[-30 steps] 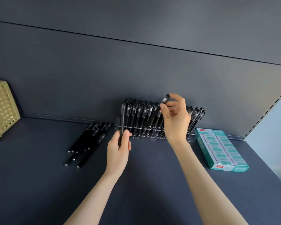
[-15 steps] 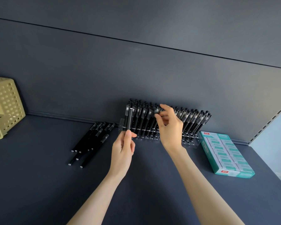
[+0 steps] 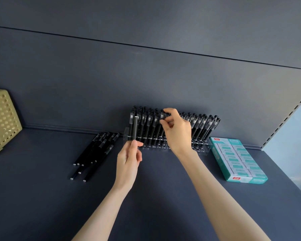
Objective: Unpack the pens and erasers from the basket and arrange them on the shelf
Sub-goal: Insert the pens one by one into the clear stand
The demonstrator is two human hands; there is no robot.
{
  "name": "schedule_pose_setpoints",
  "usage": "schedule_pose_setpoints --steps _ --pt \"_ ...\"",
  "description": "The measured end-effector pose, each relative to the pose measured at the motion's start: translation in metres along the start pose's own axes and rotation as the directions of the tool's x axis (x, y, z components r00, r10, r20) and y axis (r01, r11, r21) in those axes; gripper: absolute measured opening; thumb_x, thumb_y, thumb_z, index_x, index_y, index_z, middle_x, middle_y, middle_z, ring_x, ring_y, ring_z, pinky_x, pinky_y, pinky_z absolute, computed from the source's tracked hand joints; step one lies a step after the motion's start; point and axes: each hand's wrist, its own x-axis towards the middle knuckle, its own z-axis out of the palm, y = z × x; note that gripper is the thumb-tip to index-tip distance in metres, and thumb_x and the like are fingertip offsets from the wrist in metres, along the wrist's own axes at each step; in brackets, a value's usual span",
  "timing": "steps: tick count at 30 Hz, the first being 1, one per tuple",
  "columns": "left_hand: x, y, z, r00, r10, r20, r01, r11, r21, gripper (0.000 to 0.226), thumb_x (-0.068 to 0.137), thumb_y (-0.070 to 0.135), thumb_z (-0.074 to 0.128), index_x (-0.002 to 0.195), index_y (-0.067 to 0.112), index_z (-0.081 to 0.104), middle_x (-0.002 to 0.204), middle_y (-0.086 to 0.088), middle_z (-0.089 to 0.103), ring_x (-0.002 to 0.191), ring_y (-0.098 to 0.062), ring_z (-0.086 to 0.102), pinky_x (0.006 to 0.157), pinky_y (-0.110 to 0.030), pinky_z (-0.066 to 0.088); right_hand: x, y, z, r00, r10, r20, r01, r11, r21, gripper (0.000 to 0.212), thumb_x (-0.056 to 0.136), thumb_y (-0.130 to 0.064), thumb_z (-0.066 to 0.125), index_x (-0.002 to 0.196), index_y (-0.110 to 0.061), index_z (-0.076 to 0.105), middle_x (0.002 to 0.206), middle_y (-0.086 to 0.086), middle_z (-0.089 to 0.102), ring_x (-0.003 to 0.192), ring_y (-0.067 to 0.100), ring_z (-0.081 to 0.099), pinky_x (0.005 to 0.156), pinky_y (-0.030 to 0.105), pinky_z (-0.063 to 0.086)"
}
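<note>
Dark shelf (image 3: 42,197) on my feed: left hand (image 3: 129,160) pinches a pen (image 3: 135,129), long axis upright, with the rack (image 3: 200,148) at its 12 o'clock. Right hand (image 3: 178,131) grips a racked pen (image 3: 162,117) at 2 o'clock.

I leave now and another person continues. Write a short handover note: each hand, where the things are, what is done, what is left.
Left hand grips an upright pen by its lower end at the left end of the rack. Right hand pinches the top of a racked pen mid-row.
Done: rack mostly filled at the back of the shelf; eraser box lies to its right.
To do: seat both pens, then the loose pens lying left of the rack. Basket far left; contents not visible.
</note>
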Motion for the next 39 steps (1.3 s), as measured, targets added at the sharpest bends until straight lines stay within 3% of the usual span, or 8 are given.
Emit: schedule_pose_setpoints --steps 8,12,17,22,27,32,36,39 --pt "0.000 -0.002 -0.001 1.000 0.004 0.011 -0.005 0.999 0.032 0.027 0.098 0.032 0.047 0.088 0.023 0.070 0.064 0.016 0.050 0.057 -0.001 0.043 0.057 -0.013 0.037 -0.011 0.002 0.001 1.000 0.013 0.006 -0.013 1.000 -0.008 0.028 0.090 -0.013 0.061 0.117 -0.018 0.060 0.084 -0.004 0.067 0.071 0.017 0.061 0.071 0.038 0.053" --pt "0.000 0.001 -0.002 0.997 -0.032 0.070 0.035 0.998 -0.043 0.016 0.085 0.037 0.064 0.087 0.027 0.076 0.055 0.016 0.044 0.049 -0.002 0.040 0.057 -0.013 0.037 -0.026 0.005 -0.006 0.995 0.089 -0.049 -0.081 0.986 0.148 0.015 0.089 -0.018 0.063 0.103 -0.022 0.063 0.072 -0.013 0.060 0.063 0.007 0.057 0.065 0.024 0.050" --pt "0.001 0.002 -0.001 0.970 -0.086 0.226 0.145 0.955 -0.260 0.050 0.069 0.041 0.080 0.086 -0.003 0.065 0.060 -0.001 0.046 0.056 -0.013 0.045 0.053 -0.024 0.039 -0.057 0.010 -0.017 0.898 0.277 0.343 -0.420 0.773 0.476 0.011 0.088 -0.030 0.063 0.086 -0.019 0.066 0.073 0.004 0.071 0.067 0.019 0.068 0.065 0.029 0.055" --pt "0.002 -0.001 -0.001 0.968 -0.122 0.220 0.206 0.889 -0.410 0.017 0.068 0.030 0.077 0.075 0.015 0.072 0.080 -0.007 0.070 0.083 -0.019 0.068 0.073 -0.027 0.054 -0.074 0.011 -0.026 0.723 0.207 0.659 -0.624 0.606 0.494 0.033 0.073 -0.040 0.069 0.087 -0.010 0.066 0.079 0.012 0.072 0.073 0.026 0.070 0.069 0.031 0.057" --pt "0.000 0.003 -0.002 0.965 -0.186 0.182 0.240 0.910 -0.339 0.023 0.061 0.033 0.078 0.082 0.024 0.076 0.087 0.001 0.072 0.089 -0.013 0.069 0.071 -0.023 0.049 -0.071 0.009 -0.027 0.821 0.265 0.506 -0.558 0.562 0.611 0.003 0.085 -0.008 0.065 0.086 -0.009 0.067 0.072 0.009 0.070 0.061 0.018 0.065 0.062 0.026 0.054" --pt "0.005 0.001 -0.006 0.956 -0.285 0.075 0.290 0.865 -0.410 0.004 0.073 0.018 0.077 0.074 0.022 0.077 0.073 0.007 0.065 0.067 -0.006 0.059 0.060 -0.019 0.046 -0.059 0.007 -0.031 0.869 0.340 0.360 -0.493 0.540 0.682 0.011 0.083 0.000 0.066 0.085 -0.011 0.070 0.073 0.006 0.071 0.072 0.018 0.069 0.069 0.025 0.054" --pt "0.002 -0.004 -0.001 0.971 -0.208 0.115 0.225 0.961 -0.161 0.004 0.077 0.016 0.076 0.075 0.020 0.075 0.068 0.006 0.065 0.062 -0.005 0.056 0.057 -0.020 0.044 -0.052 0.000 -0.026 0.882 0.386 0.270 -0.439 0.468 0.767 0.013 0.086 -0.005 0.063 0.096 -0.013 0.067 0.072 0.003 0.071 0.068 0.015 0.068 0.065 0.024 0.054" --pt "-0.001 -0.008 0.003 0.985 -0.120 0.121 0.123 0.992 -0.017 0.003 0.077 0.017 0.077 0.075 0.018 0.075 0.068 0.003 0.068 0.061 -0.005 0.057 0.056 -0.015 0.045 -0.046 -0.004 -0.027 0.914 0.308 0.263 -0.400 0.584 0.706 0.025 0.088 -0.006 0.062 0.106 -0.023 0.063 0.077 0.002 0.073 0.070 0.014 0.069 0.064 0.024 0.055"
